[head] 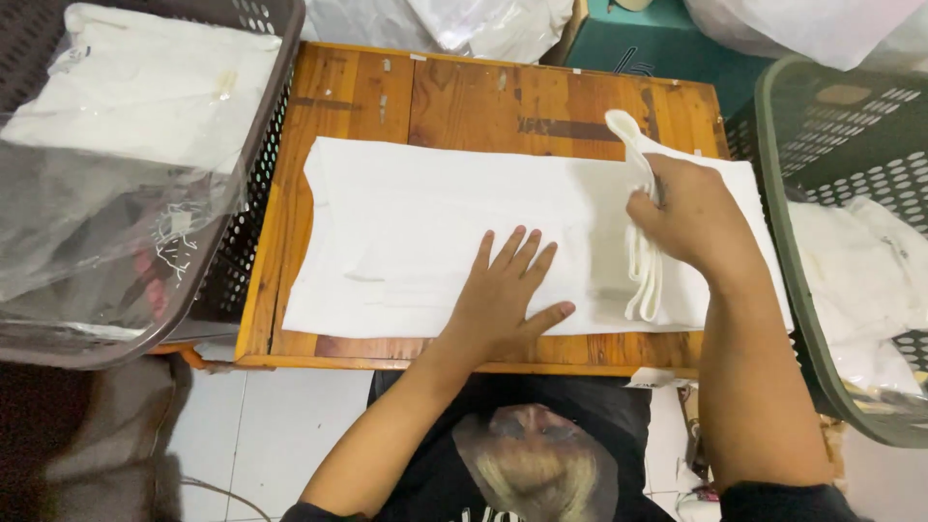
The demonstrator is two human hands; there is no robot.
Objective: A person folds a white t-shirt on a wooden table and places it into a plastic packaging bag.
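White folded cloth, a broad flat rectangle of fabric, lay spread across most of the small orange-brown wooden desk, its long edges running left to right and its near edge close to the desk's front rim. To the left, overlapping the desk's corner, stood a dark brown perforated plastic basket holding white garments packed in clear plastic bags. To the right, against the desk's other end, stood a grey-green perforated plastic basket with loose white fabric inside. Behind the desk sat a teal box and more pale plastic bags. The left hand rested flat on the cloth near its front edge, fingers spread wide and pressing down, gripping nothing. The right hand was closed around a narrow folded strip of the same white cloth at the right end, the strip rising in a loop above the knuckles and hanging down below them.
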